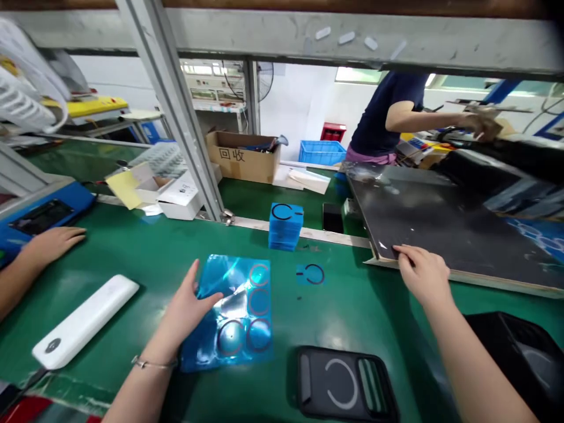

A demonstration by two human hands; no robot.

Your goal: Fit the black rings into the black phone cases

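**Green bench (348, 311): left hand (187, 314) spread over a ringed blue sheet (233, 314)**

The left hand lies loose at the sheet's left edge, thumb and forefinger well apart, not closed on it; the sheet rests flat on the bench. The right hand (425, 273) has its fingertips at the near corner of a dark board (423, 205); whether it pinches anything cannot be told.

Between them lies a small blue piece (314, 274) with a dark ring, behind it a blue stack (285, 228) bearing the same mark. Nearer sits a black phone case (348, 385) with a pale ring.

Farther back, a cardboard box (247, 158) reads "回收"; the print on a white box (180, 197) is too small to read. At far left, a co-worker's hand (55, 244) rests by a blue device (66, 205).
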